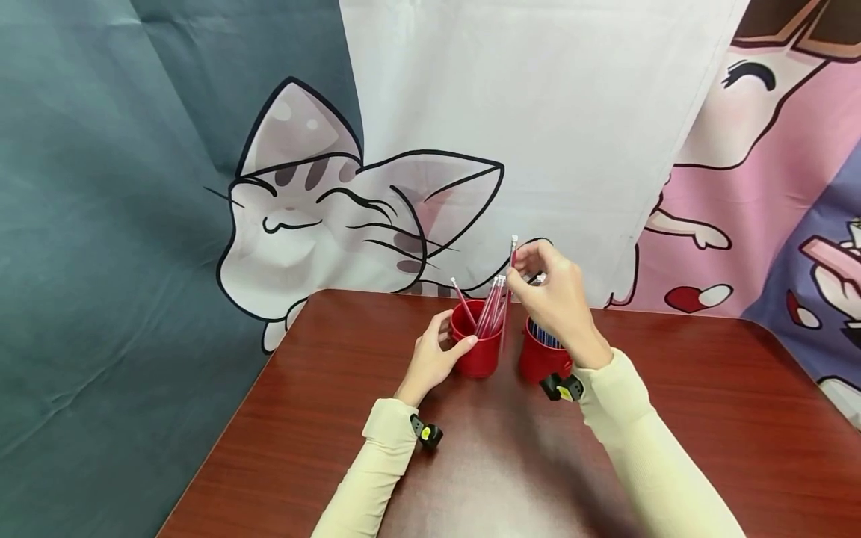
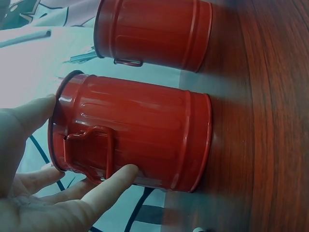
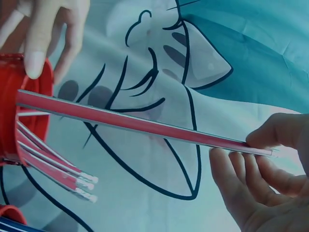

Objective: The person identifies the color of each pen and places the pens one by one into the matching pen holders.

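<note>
My left hand (image 1: 430, 360) holds a small red metal bucket (image 1: 479, 363) with side handles, upright on the table. In the left wrist view its thumb is at the rim and its fingers lie along the wall of the bucket (image 2: 145, 130). Several red pencils (image 3: 53, 162) with white eraser ends lean inside it. Above the bucket, my right hand (image 1: 554, 288) pinches one red-and-silver pencil (image 3: 140, 126) close to its eraser end. This pencil hangs nearly upright, its lower end overlapping the bucket in the right wrist view.
A second red bucket (image 1: 540, 364), partly hidden behind the right hand and wrist, stands just right of the first and holds blue pencils (image 1: 545, 335). Both stand on a reddish-brown wooden table (image 1: 303, 418). A cloth backdrop (image 1: 572, 112) with cartoon animals hangs behind its far edge.
</note>
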`<state>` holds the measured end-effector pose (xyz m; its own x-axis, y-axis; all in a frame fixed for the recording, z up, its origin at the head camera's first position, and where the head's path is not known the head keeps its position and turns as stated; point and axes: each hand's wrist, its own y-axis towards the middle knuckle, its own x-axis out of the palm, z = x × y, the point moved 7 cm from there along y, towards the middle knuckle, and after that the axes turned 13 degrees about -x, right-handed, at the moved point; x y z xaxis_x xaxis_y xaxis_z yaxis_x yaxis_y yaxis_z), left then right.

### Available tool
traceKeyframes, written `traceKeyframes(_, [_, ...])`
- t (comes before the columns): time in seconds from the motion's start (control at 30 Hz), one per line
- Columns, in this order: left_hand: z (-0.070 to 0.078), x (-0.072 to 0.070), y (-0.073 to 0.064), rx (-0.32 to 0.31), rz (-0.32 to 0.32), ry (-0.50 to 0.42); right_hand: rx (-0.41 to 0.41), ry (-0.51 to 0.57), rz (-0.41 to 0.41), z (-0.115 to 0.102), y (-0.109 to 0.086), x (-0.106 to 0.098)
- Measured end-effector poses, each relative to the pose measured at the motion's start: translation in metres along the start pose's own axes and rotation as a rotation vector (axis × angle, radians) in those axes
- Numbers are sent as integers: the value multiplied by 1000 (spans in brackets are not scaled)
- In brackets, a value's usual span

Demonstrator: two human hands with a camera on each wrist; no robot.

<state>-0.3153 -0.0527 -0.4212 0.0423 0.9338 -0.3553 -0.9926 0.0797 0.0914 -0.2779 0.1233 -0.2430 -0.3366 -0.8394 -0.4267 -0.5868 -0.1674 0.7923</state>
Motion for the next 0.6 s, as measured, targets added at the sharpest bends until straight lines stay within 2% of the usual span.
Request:
traceKeyframes(0.17, [-1, 0, 0, -3, -2, 17, -49, 52, 64, -3, 10, 2])
traceKeyframes(0.3, [-2, 0, 0, -5, -3, 15, -77, 65, 101, -1, 11, 8])
traceKeyframes(0.6, [0, -1, -2, -5, 0, 0, -39, 54, 29, 19, -4, 29])
